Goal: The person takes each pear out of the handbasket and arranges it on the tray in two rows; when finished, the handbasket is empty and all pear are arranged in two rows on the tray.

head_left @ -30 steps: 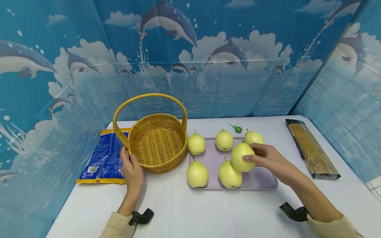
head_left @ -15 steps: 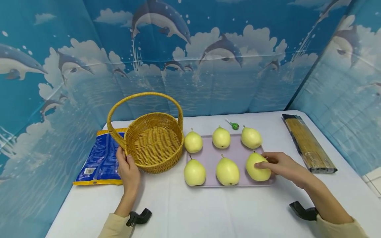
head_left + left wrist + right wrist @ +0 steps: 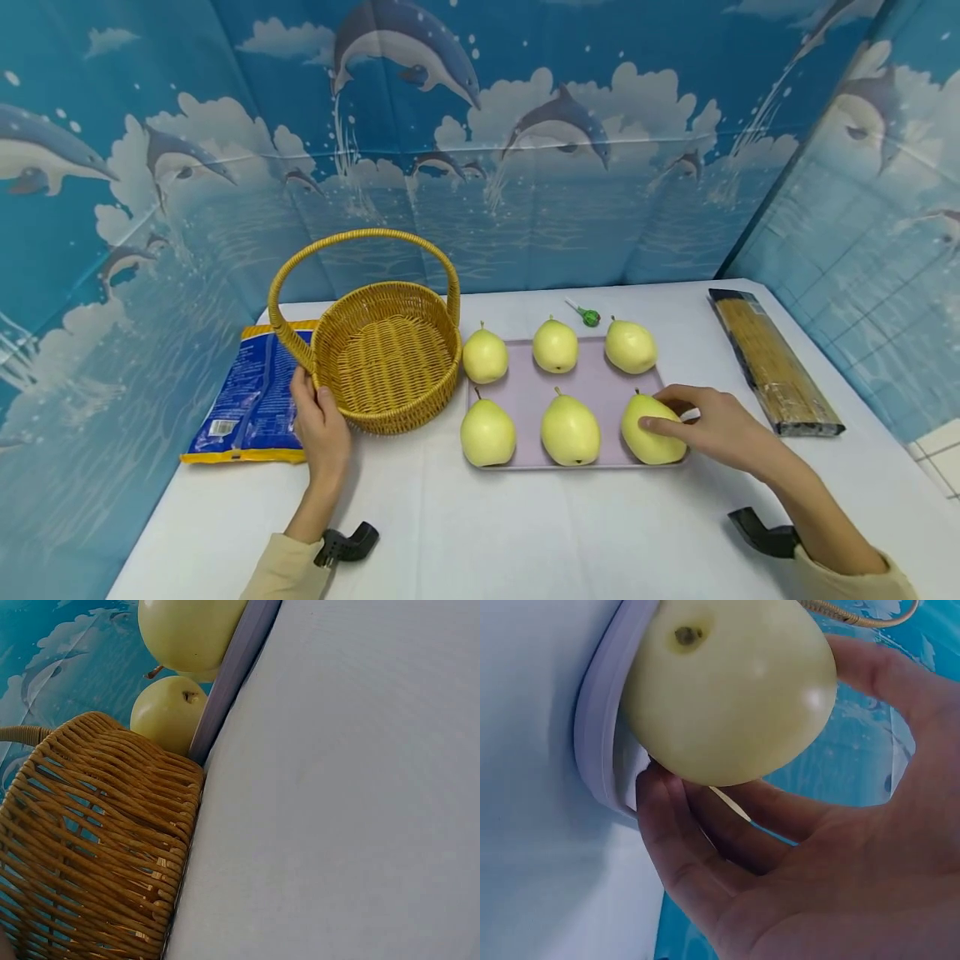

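In the head view my right hand (image 3: pixel 716 425) holds a pale green pear (image 3: pixel 651 433) between thumb and fingers at the near right corner of a lilac tray (image 3: pixel 525 408). The right wrist view shows that pear (image 3: pixel 735 690) beside the tray's raised rim (image 3: pixel 600 712), with the fingers curled below it. Several more pears stand on the tray in two rows, one of them a pear (image 3: pixel 570 429) at the near middle. My left hand (image 3: pixel 322 429) grips the left side of a yellow wicker basket (image 3: pixel 397 358) by the handle's base. Nothing lies in the basket.
A blue and yellow packet (image 3: pixel 251 400) lies left of the basket, partly behind it. Behind the tray is a green lollipop (image 3: pixel 590 317). A long pack of noodle-like sticks (image 3: pixel 776 362) lies at the right. A dolphin-print curtain (image 3: pixel 480 167) backs the white table (image 3: pixel 525 533).
My right hand has carried the pear right and down onto the tray's near right corner; the pear has tilted slightly since. My left hand keeps its grip on the basket. The head view shifted slightly.
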The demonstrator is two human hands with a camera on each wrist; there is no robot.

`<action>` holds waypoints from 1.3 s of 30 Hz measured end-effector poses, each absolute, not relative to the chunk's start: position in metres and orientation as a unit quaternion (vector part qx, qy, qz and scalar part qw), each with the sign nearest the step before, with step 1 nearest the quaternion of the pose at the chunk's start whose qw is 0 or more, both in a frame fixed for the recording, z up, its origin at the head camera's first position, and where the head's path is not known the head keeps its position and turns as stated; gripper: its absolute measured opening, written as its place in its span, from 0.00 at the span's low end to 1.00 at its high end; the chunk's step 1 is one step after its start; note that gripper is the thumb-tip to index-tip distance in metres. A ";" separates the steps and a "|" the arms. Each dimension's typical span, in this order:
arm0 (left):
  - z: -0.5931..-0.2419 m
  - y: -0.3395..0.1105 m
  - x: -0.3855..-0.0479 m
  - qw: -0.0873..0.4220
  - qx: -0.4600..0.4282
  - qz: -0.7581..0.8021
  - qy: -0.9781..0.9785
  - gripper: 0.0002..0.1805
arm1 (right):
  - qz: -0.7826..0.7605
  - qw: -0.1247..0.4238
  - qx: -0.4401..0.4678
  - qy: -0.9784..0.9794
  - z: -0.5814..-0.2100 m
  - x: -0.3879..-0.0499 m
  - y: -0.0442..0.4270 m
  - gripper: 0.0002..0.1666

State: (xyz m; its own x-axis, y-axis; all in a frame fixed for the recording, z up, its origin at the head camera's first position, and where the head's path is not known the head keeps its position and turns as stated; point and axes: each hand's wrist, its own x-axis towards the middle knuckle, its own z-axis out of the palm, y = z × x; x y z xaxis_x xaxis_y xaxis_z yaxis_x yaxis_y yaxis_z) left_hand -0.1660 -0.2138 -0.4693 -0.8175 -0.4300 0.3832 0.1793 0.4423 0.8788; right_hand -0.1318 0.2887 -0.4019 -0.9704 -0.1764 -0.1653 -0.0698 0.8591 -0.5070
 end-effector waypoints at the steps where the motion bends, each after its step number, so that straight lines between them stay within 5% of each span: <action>1: -0.469 -0.214 -0.166 0.291 0.079 -0.522 -0.798 0.29 | -0.263 0.104 -0.067 0.957 -0.403 -0.132 0.288 0.41; 25: -0.466 -0.218 -0.165 0.287 0.087 -0.522 -0.799 0.29 | -0.293 0.094 -0.057 0.950 -0.405 -0.133 0.292 0.50; 39: -0.457 -0.220 -0.161 0.317 0.062 -0.482 -0.814 0.39 | -0.353 -0.136 -0.086 0.922 -0.407 -0.124 0.288 0.37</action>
